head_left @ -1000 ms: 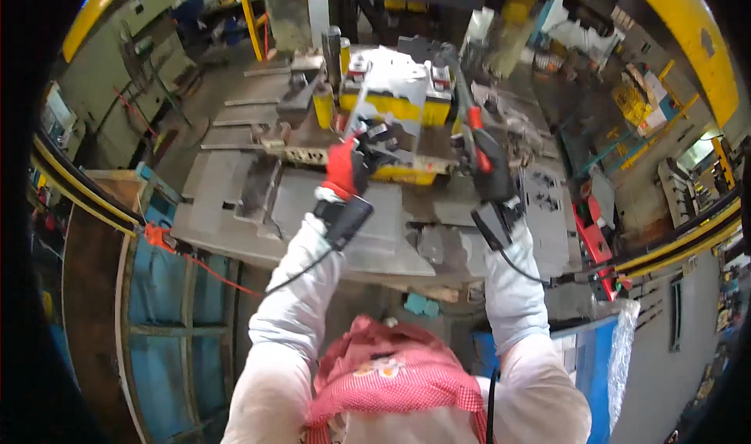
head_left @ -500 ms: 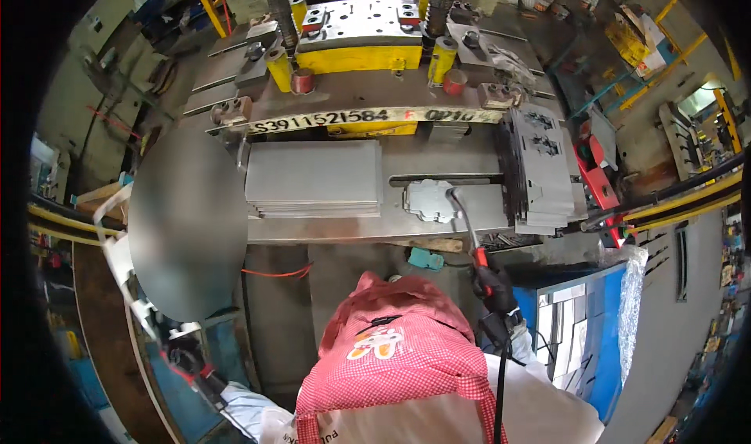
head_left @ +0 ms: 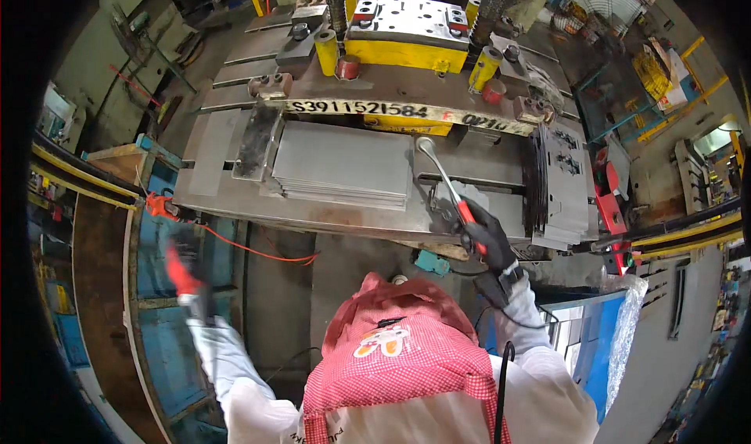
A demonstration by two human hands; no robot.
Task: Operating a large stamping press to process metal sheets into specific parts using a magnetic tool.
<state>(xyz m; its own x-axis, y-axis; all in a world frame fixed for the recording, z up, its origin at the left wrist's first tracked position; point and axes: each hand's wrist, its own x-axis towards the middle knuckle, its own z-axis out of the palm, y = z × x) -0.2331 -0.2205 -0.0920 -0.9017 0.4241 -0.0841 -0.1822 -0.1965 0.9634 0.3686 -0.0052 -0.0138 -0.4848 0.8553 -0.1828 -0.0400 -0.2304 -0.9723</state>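
In my black-gloved right hand (head_left: 489, 244) is the red handle (head_left: 471, 219) of a metal rod tool, its round end (head_left: 425, 143) reaching up to the right edge of a stack of flat grey metal sheets (head_left: 344, 161). Just beyond this hand, a small metal plate with a notched outline (head_left: 469, 194) lies on the press bed, partly covered by the hand and tool. My left hand (head_left: 188, 264), in a black and red glove, is off the front left of the bed, over a blue-panelled frame. Motion smears its fingers; what it holds, if anything, does not show.
A press die with yellow sides (head_left: 407, 53) stands at the back of the bed (head_left: 313, 217). At right are stacked cut sheets (head_left: 559, 186) and a red device (head_left: 610, 194). An orange cord (head_left: 258, 250) hangs in front. A blue cabinet (head_left: 598, 327) is at my right.
The right hand has moved up with the tool, whose end left the notched plate for the stack's edge. The left hand rose, and the white frame it held no longer shows.
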